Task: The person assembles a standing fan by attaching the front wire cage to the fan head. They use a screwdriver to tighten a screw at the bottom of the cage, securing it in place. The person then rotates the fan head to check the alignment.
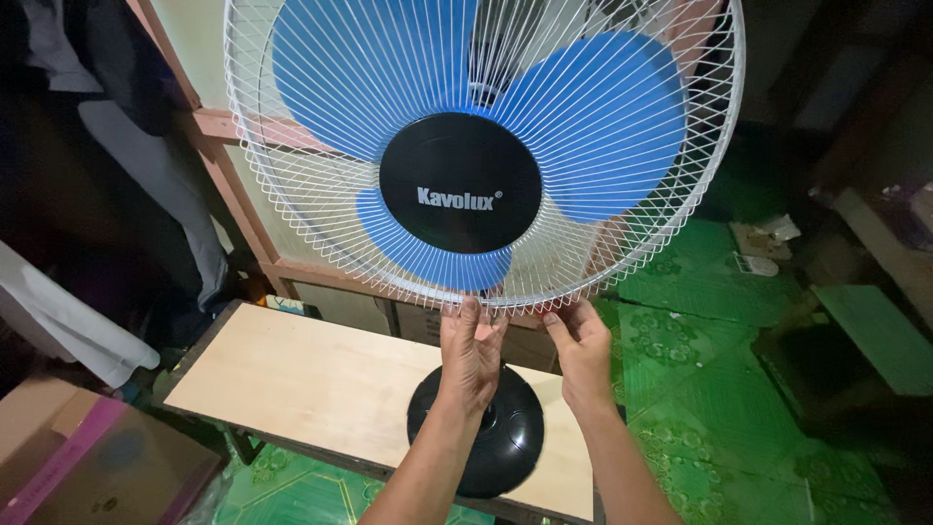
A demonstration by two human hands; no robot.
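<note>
both hands reach up to the bottom rim of the fan (483, 146), which stands on its round black base (489, 437) on the counter (321, 389). the left hand (470, 352) has its fingers stretched up so the tips touch the lowest arc of the white wire guard (292, 204); its grip is loose and apart, fingertips resting on the wires rather than wrapped round them. the right hand (583, 350), just beside it, pinches the same rim between thumb and fingers, so that grip is clamped on the guard. the two hands sit close together at the lowest point, which looks like where a clip or catch would join the guard halves, though no such part can be made out.

above the grips the guard spreads as a wide cage of fine white spokes, a little tilted toward the camera. behind it are three blue blades (593, 117), and in the centre a glossy black disc (460, 182) with pale lettering. below the wrists lies the base, part hidden by the left forearm. further right of the grips is a green patterned floor (700, 350); far to the left, below, a cardboard box (87, 467).
</note>
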